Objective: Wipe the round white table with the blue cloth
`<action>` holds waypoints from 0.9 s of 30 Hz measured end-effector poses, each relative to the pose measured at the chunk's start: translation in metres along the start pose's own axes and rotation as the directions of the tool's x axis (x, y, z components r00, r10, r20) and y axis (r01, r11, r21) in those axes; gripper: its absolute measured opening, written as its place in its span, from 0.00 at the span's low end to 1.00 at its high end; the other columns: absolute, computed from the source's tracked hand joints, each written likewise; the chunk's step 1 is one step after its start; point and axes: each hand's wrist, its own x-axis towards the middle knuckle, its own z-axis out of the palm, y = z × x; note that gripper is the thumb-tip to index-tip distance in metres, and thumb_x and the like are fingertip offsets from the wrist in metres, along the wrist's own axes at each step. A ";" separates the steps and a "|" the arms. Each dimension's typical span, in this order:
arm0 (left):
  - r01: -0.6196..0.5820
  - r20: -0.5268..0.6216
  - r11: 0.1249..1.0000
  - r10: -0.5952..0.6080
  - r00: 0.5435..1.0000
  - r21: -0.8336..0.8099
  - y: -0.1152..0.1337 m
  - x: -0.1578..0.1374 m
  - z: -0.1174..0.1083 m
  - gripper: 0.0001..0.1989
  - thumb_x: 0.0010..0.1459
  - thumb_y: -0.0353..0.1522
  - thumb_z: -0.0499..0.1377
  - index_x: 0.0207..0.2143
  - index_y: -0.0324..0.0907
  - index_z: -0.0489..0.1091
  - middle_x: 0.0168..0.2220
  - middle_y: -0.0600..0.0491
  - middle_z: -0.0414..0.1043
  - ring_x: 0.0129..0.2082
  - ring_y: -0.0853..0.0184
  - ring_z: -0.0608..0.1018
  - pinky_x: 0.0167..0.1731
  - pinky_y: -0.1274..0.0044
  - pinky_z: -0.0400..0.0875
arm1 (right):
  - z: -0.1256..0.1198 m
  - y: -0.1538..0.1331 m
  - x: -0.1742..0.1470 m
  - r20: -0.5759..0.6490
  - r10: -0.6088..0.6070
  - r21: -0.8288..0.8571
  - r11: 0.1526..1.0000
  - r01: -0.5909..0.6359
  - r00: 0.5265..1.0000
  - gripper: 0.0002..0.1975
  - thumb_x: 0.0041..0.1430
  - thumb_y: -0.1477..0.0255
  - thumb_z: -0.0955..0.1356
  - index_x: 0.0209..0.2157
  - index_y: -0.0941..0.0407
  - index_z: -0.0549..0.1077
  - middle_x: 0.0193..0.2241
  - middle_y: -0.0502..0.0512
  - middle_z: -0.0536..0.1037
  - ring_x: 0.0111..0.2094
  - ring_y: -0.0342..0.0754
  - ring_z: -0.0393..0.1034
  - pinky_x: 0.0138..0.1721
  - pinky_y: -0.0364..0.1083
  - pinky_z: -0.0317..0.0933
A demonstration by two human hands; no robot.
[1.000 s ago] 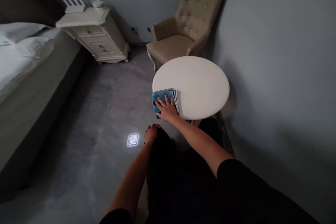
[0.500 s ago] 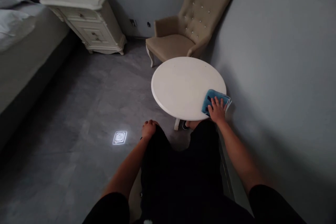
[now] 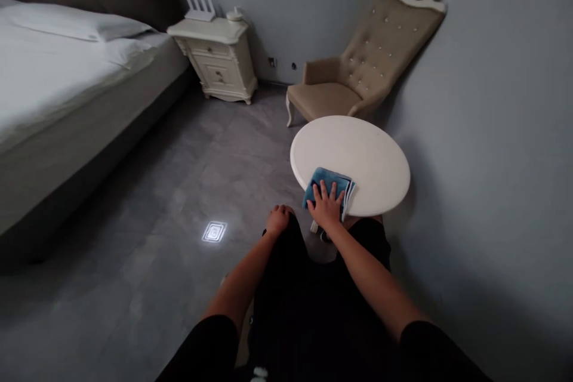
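My right hand [image 3: 326, 208] lies flat with spread fingers on a folded blue cloth [image 3: 327, 176], pressing it against the near left edge of a round white table [image 3: 367, 161]. Dark patches and white edges show on the cloth, and part of it reaches past the rim. My left hand [image 3: 278, 219] rests on my left knee with nothing visible in it, its fingers laid over the dark trouser fabric.
Behind the table stands a tan tufted armchair [image 3: 324, 99]. A white nightstand [image 3: 221, 65] carries a white router [image 3: 200, 14] and a small lidded dish [image 3: 234, 15]. On the left is a bed [image 3: 67, 83]; a grey wall [image 3: 492, 131] borders the right.
My right hand has slid the cloth from the table's near right edge to its near left edge. The camera view has shifted left. My left hand stays on the knee.
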 end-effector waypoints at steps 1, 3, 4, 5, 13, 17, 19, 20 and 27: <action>-0.014 -0.007 1.000 0.014 1.000 -0.018 -0.002 -0.007 -0.001 0.22 0.81 0.38 0.52 0.66 0.45 0.79 0.72 0.39 0.77 0.72 0.52 0.78 0.74 0.63 0.69 | 0.000 -0.007 0.004 0.010 -0.028 0.004 1.000 0.027 1.000 0.38 0.83 0.53 0.62 0.85 0.54 0.62 0.87 0.62 0.52 0.84 0.85 0.38 0.78 0.86 0.36; -0.047 -0.029 0.996 0.045 0.999 -0.080 -0.009 -0.025 -0.003 0.22 0.79 0.38 0.56 0.68 0.45 0.78 0.75 0.40 0.74 0.75 0.54 0.76 0.76 0.65 0.67 | -0.001 -0.013 0.013 0.059 -0.078 -0.013 0.997 0.079 0.995 0.38 0.81 0.55 0.65 0.85 0.51 0.62 0.87 0.60 0.51 0.84 0.85 0.39 0.78 0.86 0.37; -0.062 -0.046 0.991 0.057 0.997 -0.122 -0.014 -0.036 -0.005 0.23 0.79 0.38 0.57 0.70 0.44 0.77 0.76 0.40 0.72 0.76 0.54 0.75 0.77 0.65 0.67 | -0.002 -0.012 0.017 0.090 -0.100 -0.030 0.994 0.103 0.991 0.38 0.80 0.56 0.67 0.85 0.49 0.62 0.87 0.58 0.50 0.84 0.84 0.39 0.79 0.86 0.38; -0.069 -0.069 0.984 0.058 0.996 -0.167 -0.020 -0.048 -0.006 0.24 0.78 0.37 0.58 0.71 0.44 0.77 0.78 0.40 0.71 0.76 0.53 0.75 0.77 0.64 0.67 | -0.002 -0.011 0.021 0.116 -0.122 -0.048 0.991 0.128 0.986 0.38 0.79 0.57 0.68 0.85 0.47 0.62 0.88 0.57 0.50 0.84 0.84 0.40 0.79 0.85 0.39; 0.029 -0.190 0.958 -0.086 0.978 -0.286 -0.048 -0.151 -0.017 0.28 0.78 0.40 0.57 0.75 0.44 0.73 0.82 0.41 0.65 0.81 0.53 0.69 0.81 0.57 0.63 | 0.005 -0.006 0.094 0.152 -0.210 -0.021 0.976 0.216 0.966 0.40 0.77 0.51 0.68 0.84 0.46 0.65 0.86 0.63 0.55 0.83 0.86 0.42 0.75 0.90 0.41; 0.122 -0.245 0.966 -0.178 0.953 -0.228 -0.040 -0.157 -0.016 0.32 0.73 0.40 0.62 0.77 0.48 0.72 0.82 0.40 0.65 0.81 0.46 0.68 0.80 0.51 0.64 | 0.018 -0.023 0.179 0.205 -0.190 0.034 0.982 0.187 0.960 0.42 0.76 0.46 0.66 0.84 0.45 0.63 0.87 0.62 0.50 0.84 0.90 0.34 0.72 0.95 0.35; 0.153 -0.272 0.968 -0.205 0.940 -0.200 -0.037 -0.150 -0.015 0.34 0.70 0.41 0.64 0.77 0.48 0.71 0.80 0.40 0.67 0.80 0.43 0.70 0.79 0.48 0.66 | 0.024 -0.030 0.229 0.205 -0.174 0.064 0.984 0.164 0.963 0.43 0.76 0.45 0.65 0.84 0.45 0.64 0.87 0.62 0.49 0.84 0.90 0.33 0.71 0.96 0.33; 0.162 -0.291 0.968 -0.215 0.932 -0.194 -0.037 -0.145 -0.014 0.34 0.70 0.42 0.63 0.77 0.49 0.71 0.80 0.40 0.68 0.79 0.42 0.71 0.79 0.48 0.67 | 0.026 -0.032 0.254 0.200 -0.166 0.077 0.985 0.153 0.966 0.42 0.76 0.45 0.65 0.84 0.46 0.65 0.87 0.62 0.49 0.84 0.90 0.32 0.72 0.96 0.33; 0.252 -0.330 0.942 -0.316 0.890 -0.222 -0.032 -0.138 -0.014 0.32 0.70 0.45 0.63 0.75 0.58 0.73 0.77 0.45 0.71 0.75 0.43 0.76 0.76 0.47 0.73 | 0.028 -0.002 0.435 0.183 -0.126 0.059 0.991 0.117 0.975 0.37 0.83 0.46 0.60 0.77 0.53 0.75 0.85 0.70 0.54 0.83 0.86 0.38 0.71 0.96 0.31</action>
